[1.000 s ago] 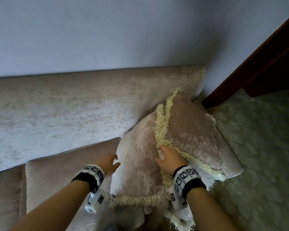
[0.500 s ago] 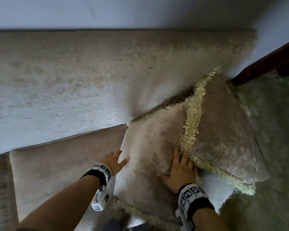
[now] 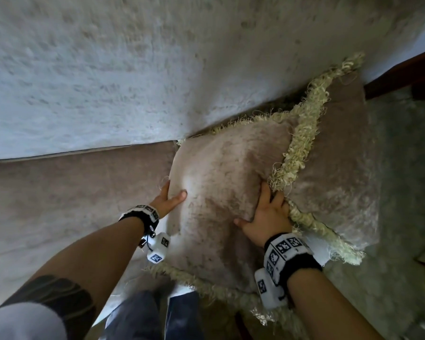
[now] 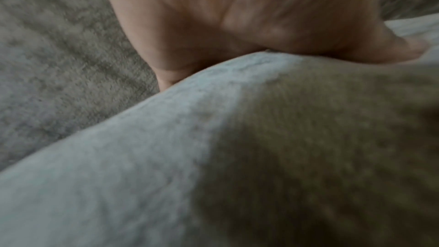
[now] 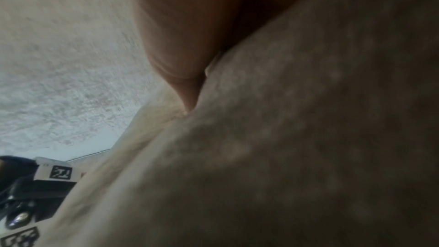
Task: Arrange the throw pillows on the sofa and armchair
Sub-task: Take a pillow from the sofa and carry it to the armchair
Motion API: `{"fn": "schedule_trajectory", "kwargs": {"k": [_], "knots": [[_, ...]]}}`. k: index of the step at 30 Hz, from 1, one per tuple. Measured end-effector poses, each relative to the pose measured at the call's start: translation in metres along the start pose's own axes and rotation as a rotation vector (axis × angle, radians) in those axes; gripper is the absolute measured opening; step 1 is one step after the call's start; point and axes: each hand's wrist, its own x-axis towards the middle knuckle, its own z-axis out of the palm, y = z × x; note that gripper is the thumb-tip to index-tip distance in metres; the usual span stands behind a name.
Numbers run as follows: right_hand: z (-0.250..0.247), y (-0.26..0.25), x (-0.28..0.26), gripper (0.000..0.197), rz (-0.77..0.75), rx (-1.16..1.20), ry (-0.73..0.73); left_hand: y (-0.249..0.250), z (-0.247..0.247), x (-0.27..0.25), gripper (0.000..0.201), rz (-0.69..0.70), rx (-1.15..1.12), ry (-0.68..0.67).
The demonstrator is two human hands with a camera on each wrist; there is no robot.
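Observation:
Two beige velvet throw pillows with cream fringe stand at the sofa's right end. The near pillow [image 3: 219, 187] leans on the backrest, and the second pillow [image 3: 336, 177] stands to its right, overlapping it. My left hand [image 3: 168, 198] lies against the near pillow's left edge, thumb spread onto its front face and fingers mostly hidden behind the edge. My right hand [image 3: 265, 214] presses flat on the same pillow's right side, fingers spread beside the second pillow's fringe. The left wrist view has the palm [image 4: 237, 16] on the bulging pillow [image 4: 261, 147]. The right wrist view is filled by this pillow [image 5: 297, 138].
The sofa's pale backrest [image 3: 133, 77] fills the top, and the seat cushion [image 3: 66, 192] runs left. Patterned carpet [image 3: 402, 192] lies to the right with dark wooden furniture [image 3: 407, 69] at the top right. My legs in jeans [image 3: 157, 315] stand against the sofa's front.
The view has dropped closer to the sofa. My right hand slid off the fringe and flattened on the near pillow. My left hand moved right onto that pillow's left edge.

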Motion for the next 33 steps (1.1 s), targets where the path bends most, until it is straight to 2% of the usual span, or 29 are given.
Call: {"fn": "schedule_trajectory", "kwargs": {"k": [3, 7, 9, 12, 15, 20, 24, 26, 28, 30, 33], "knots": [[-0.001, -0.001, 0.0, 0.116, 0.01, -0.015, 0.03, -0.018, 0.001, 0.017, 0.119, -0.026, -0.014, -0.026], [-0.012, -0.001, -0.007, 0.111, -0.005, 0.033, 0.081, -0.026, 0.004, 0.017, 0.124, 0.015, -0.077, 0.042], [-0.019, 0.0, -0.015, 0.108, -0.028, 0.046, 0.124, -0.006, 0.002, -0.008, 0.119, 0.046, -0.069, 0.086], [-0.034, -0.006, -0.031, 0.103, -0.073, 0.091, 0.185, 0.005, -0.014, -0.045, 0.101, 0.064, -0.021, 0.17], [-0.046, -0.016, -0.045, 0.099, -0.11, 0.141, 0.198, 0.005, -0.036, -0.086, 0.102, 0.083, 0.051, 0.295], [-0.036, -0.036, -0.045, 0.101, -0.117, 0.177, 0.029, -0.022, -0.059, -0.16, 0.109, 0.009, 0.04, 0.473], [-0.003, -0.058, -0.032, 0.085, -0.124, 0.091, -0.161, -0.07, -0.07, -0.171, 0.122, -0.203, 0.072, 0.696], [0.017, -0.066, -0.026, 0.079, -0.133, 0.056, -0.227, -0.092, -0.076, -0.167, 0.124, -0.298, 0.083, 0.708], [0.035, -0.071, -0.021, 0.076, -0.133, 0.081, -0.272, -0.109, -0.081, -0.164, 0.122, -0.353, 0.135, 0.66], [0.05, -0.074, -0.015, 0.075, -0.137, 0.113, -0.306, -0.12, -0.088, -0.162, 0.121, -0.367, 0.222, 0.657], [0.066, -0.077, 0.0, 0.079, -0.139, 0.168, -0.327, -0.119, -0.1, -0.157, 0.124, -0.37, 0.301, 0.722]]}}
